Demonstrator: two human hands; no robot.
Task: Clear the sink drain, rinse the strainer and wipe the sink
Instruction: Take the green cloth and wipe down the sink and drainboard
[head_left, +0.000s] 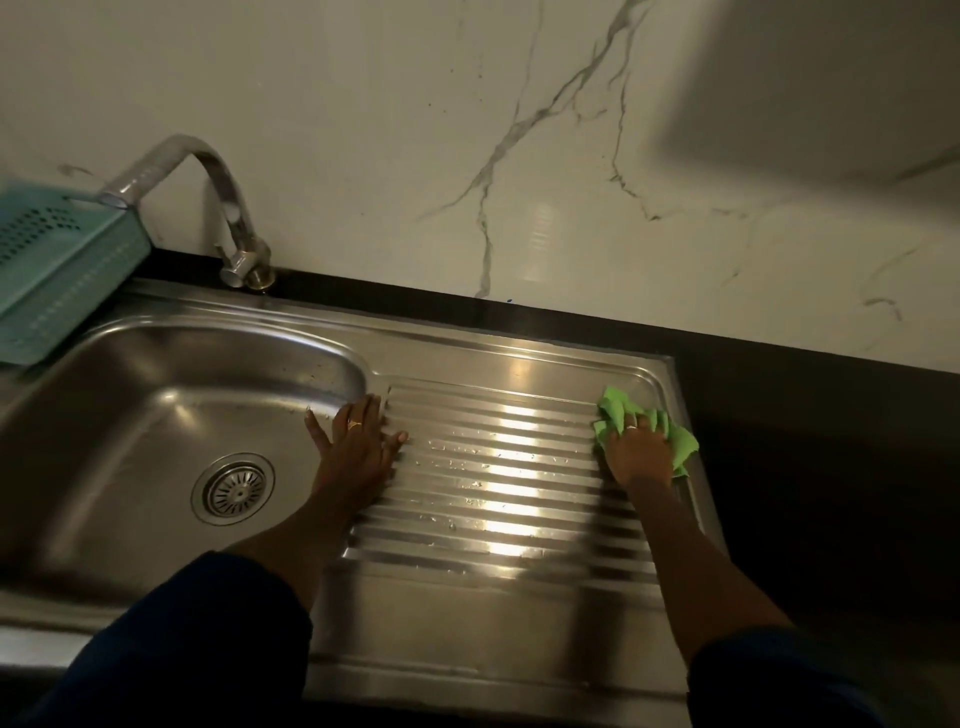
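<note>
A steel sink (156, 410) fills the left half of the view, and the round strainer (233, 489) sits in its drain. To its right lies the ribbed draining board (498, 467), with water drops on the ridges. My left hand (358, 447) rests flat, fingers spread, on the ridge between basin and board, holding nothing. At the board's far right edge my right hand (636, 449) presses a crumpled green cloth (680, 444) onto the steel.
A curved chrome tap (228, 208) stands behind the basin, its spout turned left. A teal plastic basket (57, 265) sits at the sink's back left corner. Dark countertop (810, 441) runs right of the board, below a white marble wall (467, 130).
</note>
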